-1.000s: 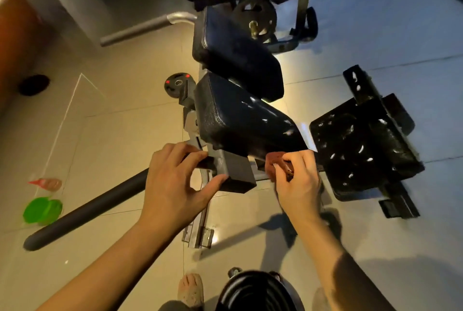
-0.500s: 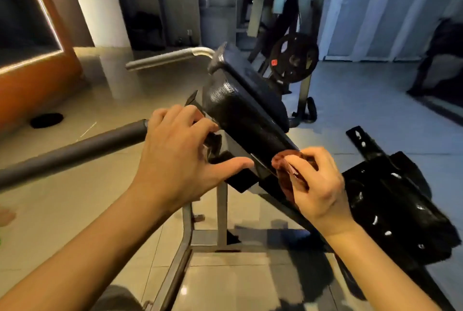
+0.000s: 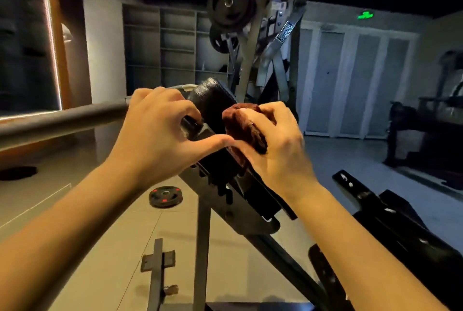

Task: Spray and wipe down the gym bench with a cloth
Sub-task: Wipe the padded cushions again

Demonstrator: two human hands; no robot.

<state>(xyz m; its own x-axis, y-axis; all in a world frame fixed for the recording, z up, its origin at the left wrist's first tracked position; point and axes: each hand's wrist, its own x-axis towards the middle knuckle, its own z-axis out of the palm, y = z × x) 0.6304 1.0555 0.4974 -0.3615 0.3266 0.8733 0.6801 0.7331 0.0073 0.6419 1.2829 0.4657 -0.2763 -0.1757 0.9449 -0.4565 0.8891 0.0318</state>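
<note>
Against bench (image 3: pixel 213 100), right hand (image 3: pixel 275 152) grips cloth (image 3: pixel 246 129)

The bench pad (image 3: pixel 213 102) is gripped at its left by the left hand (image 3: pixel 155 135); the cloth (image 3: pixel 244 127) is held at its right by the right hand (image 3: pixel 278 150). 1 weight plate (image 3: pixel 165 196) is laid on the floor below.

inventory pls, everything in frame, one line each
bench pad: 1, black, centre, tilted
bench frame: 1, grey metal, below the pad
cloth: 1, dark red, on the pad's near end
padded bar: 1, grey, left
racked weight plates: 2, black, top centre
floor weight plate: 1, black with red marks, left of the frame
loose pad: 1, glossy black, lower right
shelving: 1, grey, back wall
sign: 1, green, upper right
left hand: 1, grips the bench frame beside the pad
right hand: 1, holds the cloth against the pad
</note>
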